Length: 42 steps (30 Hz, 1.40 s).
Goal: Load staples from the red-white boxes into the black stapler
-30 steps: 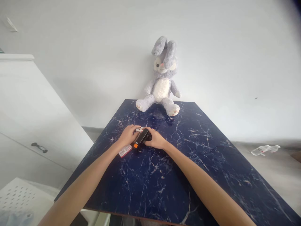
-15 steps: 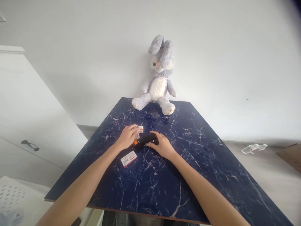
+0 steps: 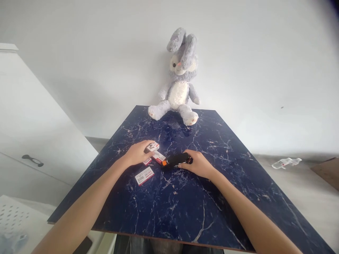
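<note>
A pale wall is rising beyond both hands, and left of the left hand a white cabinet is standing, its dark handle showing. Nearer the person on that side, a perforated white container is showing beside a blurred bluish item; whether that is lying inside, I cannot tell. The left hand is curving partly closed, thumb and fingers holding a small white-and-red box. Just nearer the person than its fingertips, a small red-edged box and a larger white-and-red box are lying on the blue marbled table; a long white box is reaching rightward from under its fingertips. Their contents are not showing. Beyond both hands, a grey plush rabbit is sitting against the wall. The right hand is closing thumb and fingers around one end of a black stapler, whose orange-marked end is pointing toward the left hand. Well right of the right hand, a clear bottle and brown cardboard are lying on the floor.
</note>
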### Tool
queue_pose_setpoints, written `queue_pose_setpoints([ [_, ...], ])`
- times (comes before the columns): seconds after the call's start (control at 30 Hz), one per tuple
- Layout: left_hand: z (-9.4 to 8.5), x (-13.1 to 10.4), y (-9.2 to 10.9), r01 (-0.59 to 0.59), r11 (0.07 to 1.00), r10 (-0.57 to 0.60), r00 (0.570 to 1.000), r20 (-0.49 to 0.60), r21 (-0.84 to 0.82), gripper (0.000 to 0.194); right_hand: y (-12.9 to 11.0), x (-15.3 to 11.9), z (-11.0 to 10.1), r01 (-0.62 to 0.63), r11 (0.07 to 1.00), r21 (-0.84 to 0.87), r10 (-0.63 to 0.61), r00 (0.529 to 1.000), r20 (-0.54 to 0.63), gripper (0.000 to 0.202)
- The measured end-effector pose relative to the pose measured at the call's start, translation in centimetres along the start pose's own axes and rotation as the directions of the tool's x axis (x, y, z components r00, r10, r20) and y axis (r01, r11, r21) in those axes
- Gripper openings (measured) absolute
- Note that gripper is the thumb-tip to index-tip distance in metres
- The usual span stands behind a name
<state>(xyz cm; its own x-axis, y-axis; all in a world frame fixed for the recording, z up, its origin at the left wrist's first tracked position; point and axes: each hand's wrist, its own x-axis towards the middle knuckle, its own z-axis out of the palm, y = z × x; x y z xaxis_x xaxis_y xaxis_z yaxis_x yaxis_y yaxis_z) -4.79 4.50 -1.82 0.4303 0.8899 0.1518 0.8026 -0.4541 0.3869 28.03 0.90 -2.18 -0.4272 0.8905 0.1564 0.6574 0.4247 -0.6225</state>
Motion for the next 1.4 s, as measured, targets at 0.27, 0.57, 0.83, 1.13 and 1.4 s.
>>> queue_pose_setpoints([
  [0.27, 0.4, -0.3, 1.1, 0.041, 0.996, -0.037, 0.998, 0.054, -0.078, 0.066, 2.1, -1.0, -0.9, -0.117, 0.990, -0.082, 0.109, 0.989, -0.102, 0.033],
  [0.57, -2.1, -0.8, 1.8, 0.033, 0.827, 0.257, 0.866, 0.429, -0.561, 0.066, 1.2, -1.1, -0.6, -0.142, 0.981, -0.134, 0.115, 0.974, -0.197, 0.031],
  [0.83, -2.6, -1.1, 4.3, -0.073, 0.952, 0.233, 0.802, 0.550, -0.297, 0.039, 0.9, -1.2, -0.7, -0.140, 0.982, -0.124, 0.115, 0.975, -0.189, 0.028],
  [1.13, -1.4, -2.3, 8.2, -0.132, 0.944, 0.270, 0.836, 0.478, -0.301, 0.045, 1.1, -1.1, -0.6, -0.120, 0.987, -0.110, 0.098, 0.978, -0.186, 0.028],
  [1.4, -0.6, -1.0, 5.7, -0.022, 0.994, 0.028, 0.998, 0.057, -0.102, 0.040, 0.9, -1.1, -0.8, -0.125, 0.986, -0.114, 0.104, 0.979, -0.174, 0.029],
])
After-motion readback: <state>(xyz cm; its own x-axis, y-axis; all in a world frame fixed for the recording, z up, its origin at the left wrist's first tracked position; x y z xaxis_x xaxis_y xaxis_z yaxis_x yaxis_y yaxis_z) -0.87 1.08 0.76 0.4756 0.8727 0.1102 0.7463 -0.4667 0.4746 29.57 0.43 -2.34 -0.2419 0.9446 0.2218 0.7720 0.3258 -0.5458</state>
